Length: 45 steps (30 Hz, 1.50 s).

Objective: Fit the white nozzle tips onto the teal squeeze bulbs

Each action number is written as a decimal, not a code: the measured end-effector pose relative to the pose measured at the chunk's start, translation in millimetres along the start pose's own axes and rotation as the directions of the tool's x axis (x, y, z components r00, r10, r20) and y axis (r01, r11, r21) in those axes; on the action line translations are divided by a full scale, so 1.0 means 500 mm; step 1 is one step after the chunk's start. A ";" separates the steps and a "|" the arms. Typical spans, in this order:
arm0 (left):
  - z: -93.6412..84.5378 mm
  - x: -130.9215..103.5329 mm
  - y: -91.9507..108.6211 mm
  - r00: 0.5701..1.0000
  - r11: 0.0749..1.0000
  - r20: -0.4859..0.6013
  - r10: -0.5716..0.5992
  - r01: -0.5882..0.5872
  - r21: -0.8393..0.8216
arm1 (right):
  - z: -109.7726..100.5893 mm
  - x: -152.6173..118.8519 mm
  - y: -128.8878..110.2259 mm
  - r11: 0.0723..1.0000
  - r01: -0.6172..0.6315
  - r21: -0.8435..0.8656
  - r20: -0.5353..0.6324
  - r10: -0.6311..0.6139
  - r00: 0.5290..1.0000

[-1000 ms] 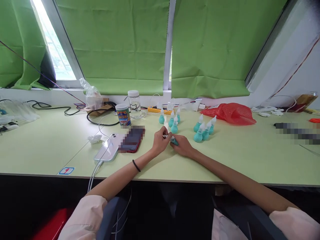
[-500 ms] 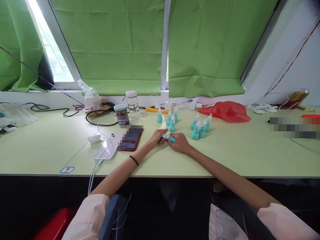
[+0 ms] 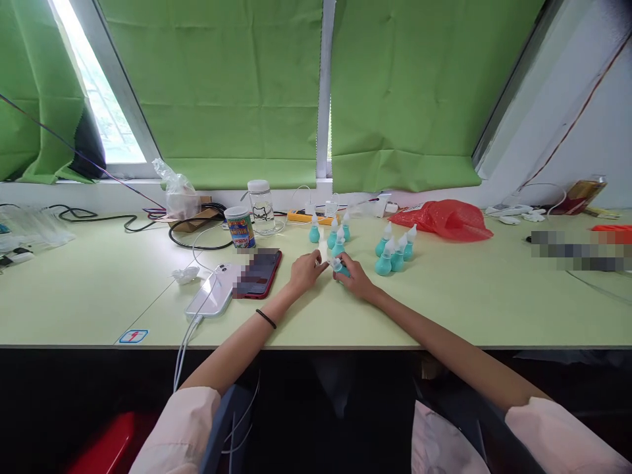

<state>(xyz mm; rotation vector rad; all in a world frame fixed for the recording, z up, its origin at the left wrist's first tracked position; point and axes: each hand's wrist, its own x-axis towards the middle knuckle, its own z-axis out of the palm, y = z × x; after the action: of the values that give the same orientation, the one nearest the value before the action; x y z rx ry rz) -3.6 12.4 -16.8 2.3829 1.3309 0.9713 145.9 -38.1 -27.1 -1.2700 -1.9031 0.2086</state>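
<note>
1. The left arm is reached forward and inward over the counter [image 3: 444,303]. The left hand [image 3: 305,271] is held low and palm-down, its wrist ringed by a black band [image 3: 266,318]. Its fingers are curled, with the tips brought beside the white top of the held teal bulb [image 3: 342,268]; whether anything is pinched by them cannot be told.
2. The right arm is extended inward from the other side. By the right hand [image 3: 356,279], the held teal bulb is gripped between curled fingers and thumb, tilted with its pale end toward the left hand, just above or on the counter; which of these cannot be told.
3. Beyond the hands, four teal bulbs [image 3: 315,234] are stood with pale tips up. Four more teal bulbs [image 3: 384,265] are grouped to the right.
4. A sticker [image 3: 133,336] near the front edge is marked with a red character in a blue border. The printed can [image 3: 240,228] is lettered in yellow, too small to be read. A black line drawing is shown on the lidded jar [image 3: 262,207].
</note>
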 end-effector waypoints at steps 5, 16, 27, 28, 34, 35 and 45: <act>0.016 -0.006 -0.008 0.980 0.960 0.154 0.124 -0.158 0.230 | 0.007 0.003 0.002 0.996 -0.051 -0.076 -0.052 0.047 0.998; -0.005 -0.011 0.010 0.917 0.913 -0.053 0.394 -0.385 0.136 | 0.009 0.001 0.005 0.959 -0.071 -0.276 -0.121 0.039 0.992; 0.004 -0.007 0.013 0.907 0.891 -0.083 0.413 -0.384 0.243 | 0.008 0.003 -0.002 0.937 -0.135 -0.321 -0.104 0.107 0.989; 0.004 -0.007 0.013 0.906 0.888 -0.077 0.417 -0.388 0.248 | 0.009 0.003 -0.002 0.932 -0.144 -0.332 -0.103 0.116 0.988; 0.005 -0.006 0.012 0.900 0.882 -0.056 0.433 -0.410 0.234 | 0.009 0.000 -0.002 0.910 -0.160 -0.382 -0.112 0.127 0.986; 0.004 -0.006 0.011 0.899 0.881 -0.048 0.435 -0.414 0.227 | 0.009 0.000 -0.001 0.909 -0.161 -0.385 -0.111 0.127 0.986; 0.001 -0.005 0.016 0.907 0.816 0.088 0.412 -0.410 0.408 | 0.010 0.000 0.005 0.889 -0.158 -0.429 -0.098 0.127 0.987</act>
<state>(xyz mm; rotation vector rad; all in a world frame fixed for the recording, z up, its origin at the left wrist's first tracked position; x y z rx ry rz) 1.2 6.1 -14.3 3.0954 1.1322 0.8506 144.0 -35.3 -31.8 -1.6937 -1.8582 -0.1998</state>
